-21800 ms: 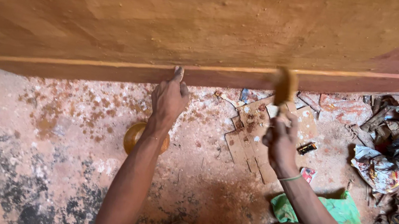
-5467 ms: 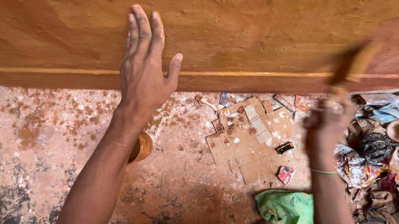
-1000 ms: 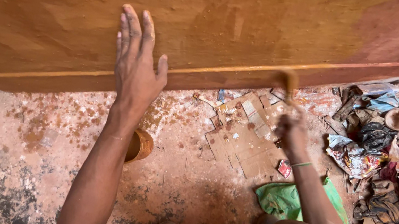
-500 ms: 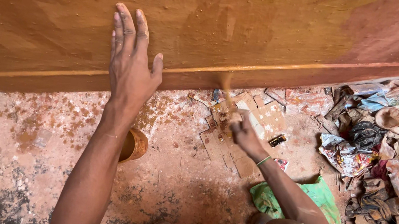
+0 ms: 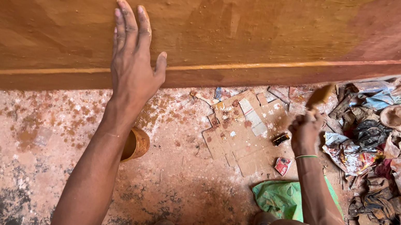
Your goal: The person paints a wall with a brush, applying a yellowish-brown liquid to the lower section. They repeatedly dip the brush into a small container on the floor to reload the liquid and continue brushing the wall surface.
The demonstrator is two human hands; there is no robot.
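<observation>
- Left hand (image 5: 133, 61) pressed flat against the big orange-brown painted panel (image 5: 254, 26), fingers spread wide and pointing up, holding nothing.
- Right hand (image 5: 305, 131) closed around the handle of a paintbrush (image 5: 319, 97); bristles blurred, tilted up toward the lower edge of the panel, just below the pale yellow stripe (image 5: 248, 68); contact with the panel not clear.
- Thin green band (image 5: 306, 156) around the right wrist.
- Small round tin (image 5: 136, 144) coated in orange paint on the floor, partly hidden behind the left forearm.
- Flattened cardboard sheet (image 5: 242, 134), speckled with paint, lying on the floor between the two arms.
- Small dark object (image 5: 281, 138) and small red packet (image 5: 282, 166) on the cardboard's right side, near the right wrist.
- Green plastic bag (image 5: 282, 198) on the floor beside the right forearm.
- Heap of crumpled wrappers, rags and scraps (image 5: 393, 155) along the right edge.
- Floor (image 5: 5, 163) stained reddish, with dark patches at lower left.
</observation>
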